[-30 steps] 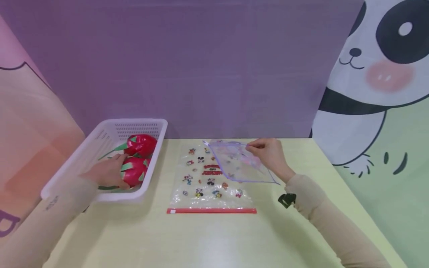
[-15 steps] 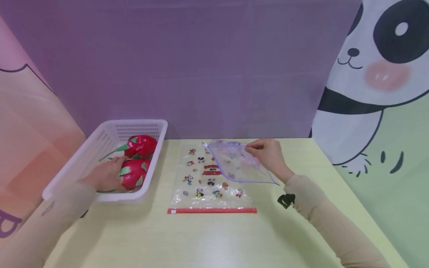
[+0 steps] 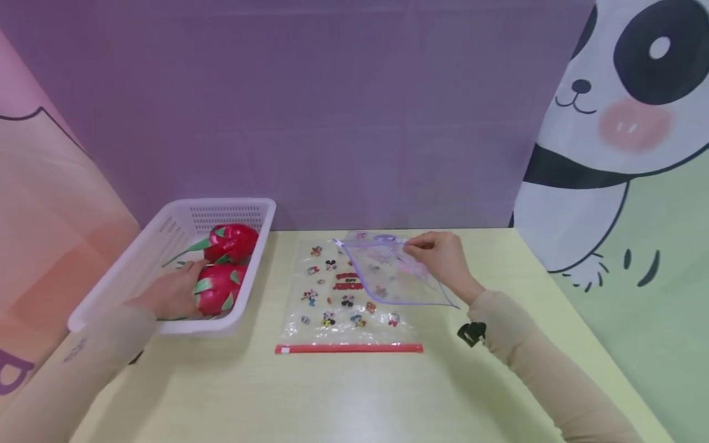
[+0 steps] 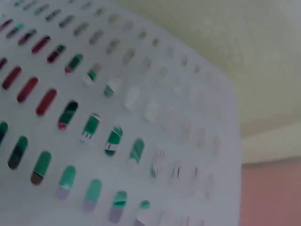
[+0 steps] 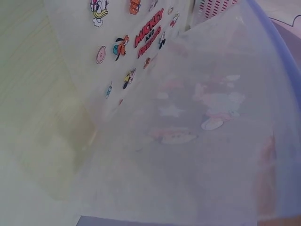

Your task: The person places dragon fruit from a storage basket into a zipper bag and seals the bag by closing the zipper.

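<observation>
1 purple-edged bag [image 3: 399,286], see-through with pale pink and white prints, is held up above the worktop [image 3: 332,400], slanting over the right half of a second bag and reaching past its right side. The right hand [image 3: 443,258] pinches its far edge between thumb and fingertips; 1 pale slider shows at the bag's left corner. The second bag, a clear bag [image 3: 346,323], lies flat midway along the worktop, its top near the back edge. It has 1 red strip [image 3: 354,349] across its near end, 1 white slider at the strip's left end, scattered small cartoon figures and 3 lines of print reading "Mickey and Friends". That makes 2 bags.

At the worktop's back left corner stands 1 white basket [image 3: 216,326] with slotted walls. Inside, against its right side, are 2 red fruits with green leaves: a far fruit [image 3: 235,241] and a near fruit [image 3: 221,295], touching or just beside each other. The left hand [image 3: 174,292] reaches into the basket against the left of the near fruit; whether its fingers grip, I cannot tell.

2 beige sleeves cover the arms, with 1 black clip [image 3: 472,333] at the right cuff. Behind the worktop's back edge hangs 1 purple cloth [image 3: 332,111]; 1 panda picture [image 3: 576,221] rises beyond the right edge.
</observation>
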A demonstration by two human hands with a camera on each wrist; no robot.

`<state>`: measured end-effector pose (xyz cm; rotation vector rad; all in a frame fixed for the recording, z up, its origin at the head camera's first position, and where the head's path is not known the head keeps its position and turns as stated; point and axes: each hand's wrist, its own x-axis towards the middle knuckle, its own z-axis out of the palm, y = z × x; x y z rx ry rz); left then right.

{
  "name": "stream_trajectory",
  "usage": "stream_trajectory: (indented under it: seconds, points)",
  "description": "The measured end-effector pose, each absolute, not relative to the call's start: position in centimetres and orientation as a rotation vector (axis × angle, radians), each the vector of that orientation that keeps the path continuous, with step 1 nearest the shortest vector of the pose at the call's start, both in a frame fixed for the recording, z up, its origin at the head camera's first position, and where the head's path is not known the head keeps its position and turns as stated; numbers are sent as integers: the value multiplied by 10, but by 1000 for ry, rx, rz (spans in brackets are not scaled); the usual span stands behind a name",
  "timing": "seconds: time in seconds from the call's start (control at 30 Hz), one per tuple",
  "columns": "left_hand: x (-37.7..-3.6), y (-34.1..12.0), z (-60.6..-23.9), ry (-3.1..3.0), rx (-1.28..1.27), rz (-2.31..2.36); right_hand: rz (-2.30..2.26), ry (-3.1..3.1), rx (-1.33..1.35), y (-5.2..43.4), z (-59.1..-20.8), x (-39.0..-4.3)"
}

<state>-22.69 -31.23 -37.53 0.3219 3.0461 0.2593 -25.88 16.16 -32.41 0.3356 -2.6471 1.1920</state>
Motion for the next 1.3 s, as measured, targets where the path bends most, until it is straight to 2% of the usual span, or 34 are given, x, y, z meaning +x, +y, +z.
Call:
stream_trajectory:
  seconds: [0.3,1.1,1.3]
  points:
    - [-219,-315,-379,3114,480,453,1167,-2638,353,161,-322,-258]
    - [-213,-309,-356,3115,172,659,1186,-2640,319,162,-324,-264]
    - [-212,-305,-351,3191,198,643,1191,-2640,329,161,-324,-265]
